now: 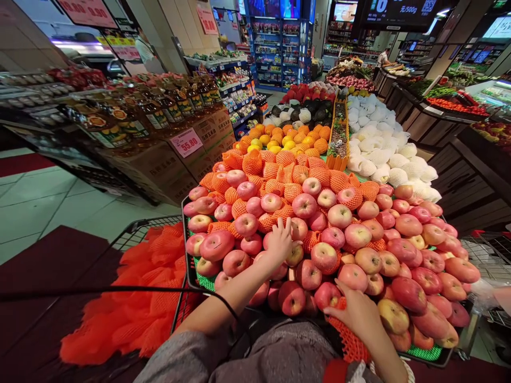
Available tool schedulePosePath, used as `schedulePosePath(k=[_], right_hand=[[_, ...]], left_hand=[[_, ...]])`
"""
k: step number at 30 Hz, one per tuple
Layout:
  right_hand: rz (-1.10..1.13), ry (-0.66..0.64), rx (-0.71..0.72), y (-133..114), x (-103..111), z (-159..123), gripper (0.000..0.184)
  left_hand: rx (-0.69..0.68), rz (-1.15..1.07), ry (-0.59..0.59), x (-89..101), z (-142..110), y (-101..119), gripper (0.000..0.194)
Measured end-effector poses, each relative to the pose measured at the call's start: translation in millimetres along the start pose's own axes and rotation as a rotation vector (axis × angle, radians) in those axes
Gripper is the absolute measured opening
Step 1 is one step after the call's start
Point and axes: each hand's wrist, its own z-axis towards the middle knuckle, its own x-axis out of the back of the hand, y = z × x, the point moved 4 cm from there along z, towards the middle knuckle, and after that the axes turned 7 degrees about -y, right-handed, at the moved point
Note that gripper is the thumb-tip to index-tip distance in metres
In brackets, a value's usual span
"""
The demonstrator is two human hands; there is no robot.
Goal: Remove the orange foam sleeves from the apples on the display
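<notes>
My left hand [280, 243] reaches over the middle of the apple pile, its fingers stretched and apart. It touches or lies close above the red-and-yellow apples [298, 229] there; whether a fingertip presses on one is unclear. Near the front edge, my right hand [357, 311] is closed on a red foam net sleeve [349, 340] that hangs down against my clothes. Just beyond that hand sits a bare apple [353, 277]. Toward the back of the heap, several apples wear orange foam nets [285, 173].
A mound of red foam nets [136, 292] lies in a wire cart at left. Oranges [287, 139] and white-netted fruit [379, 143] are behind the apples. Oil bottles [159, 109] stand on cartons at left. Another person's hand [503, 297] shows at the right edge. A dark cable [120, 290] crosses my left arm.
</notes>
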Motion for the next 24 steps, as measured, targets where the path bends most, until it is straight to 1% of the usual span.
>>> schedulePosePath(k=[1, 2, 3, 4, 5, 6, 7, 8, 9, 10, 11, 12, 14, 16, 17, 18, 19, 20, 21, 22, 23, 24], right_hand=[[0.096, 0.070, 0.049, 3, 7, 0, 0.062], [0.215, 0.161, 0.102, 6, 13, 0, 0.054], [0.352, 0.272, 0.153, 8, 19, 0, 0.050], [0.493, 0.385, 0.196, 10, 23, 0, 0.050], [0.622, 0.476, 0.231, 10, 23, -1, 0.054], [0.724, 0.533, 0.262, 7, 21, -1, 0.058], [0.792, 0.548, 0.297, 2, 17, 0, 0.062], [0.819, 0.525, 0.342, -7, 11, 0, 0.065], [0.808, 0.480, 0.396, -17, 6, 1, 0.066], [0.771, 0.439, 0.448, -27, 1, 2, 0.067], [0.719, 0.424, 0.487, -36, -1, 4, 0.066], [0.658, 0.442, 0.505, -43, 0, 6, 0.064], [0.515, 0.548, 0.461, -48, 7, 14, 0.062], [0.348, 0.630, 0.331, -46, 16, 25, 0.067], [0.261, 0.633, 0.253, -45, 18, 32, 0.073], [0.182, 0.608, 0.179, -44, 20, 38, 0.079], [0.115, 0.563, 0.117, -43, 20, 44, 0.085], [0.060, 0.514, 0.071, -43, 18, 49, 0.090], [0.020, 0.475, 0.039, -43, 17, 53, 0.093], [-0.007, 0.450, 0.024, -43, 15, 56, 0.092], [-0.021, 0.440, 0.020, -44, 14, 57, 0.090], [-0.023, 0.442, 0.021, -45, 14, 58, 0.086]], left_hand=[[0.002, -0.057, 0.048, 5.2, -11, 2, 0.074], [-0.029, -0.140, 0.102, 10.0, -24, 7, 0.072], [-0.105, -0.243, 0.140, 13.2, -40, 14, 0.071], [-0.215, -0.361, 0.146, 13.9, -56, 23, 0.073], [-0.344, -0.484, 0.108, 11.7, -72, 33, 0.077], [-0.461, -0.597, 0.035, 6.7, -87, 42, 0.078], [-0.544, -0.685, -0.052, -0.2, -99, 48, 0.075], [-0.575, -0.743, -0.115, -7.4, -108, 49, 0.065], [-0.551, -0.777, -0.119, -13.2, -113, 43, 0.053], [-0.477, -0.794, -0.052, -16.3, -114, 29, 0.042], [-0.362, -0.799, 0.093, -15.5, -113, 6, 0.035], [-0.216, -0.795, 0.295, -11.4, -113, -25, 0.033], [0.158, -0.727, 0.773, 1.2, -124, -104, 0.031], [0.487, -0.537, 1.080, 9.7, -146, -182, 0.030], [0.620, -0.429, 1.149, 10.7, -159, -217, 0.028], [0.744, -0.339, 1.163, 8.5, -174, -248, 0.027], [0.867, -0.293, 1.133, 2.6, -190, -275, 0.029], [0.973, -0.282, 1.070, -6.6, -205, -298, 0.031], [1.070, -0.282, 0.946, -18.6, -219, -314, 0.034], [1.190, -0.285, 0.814, -32.3, -233, -326, 0.036], [1.263, -0.292, 0.674, -46.0, -244, -332, 0.037], [1.301, -0.294, 0.550, -58.1, -251, -335, 0.036]])
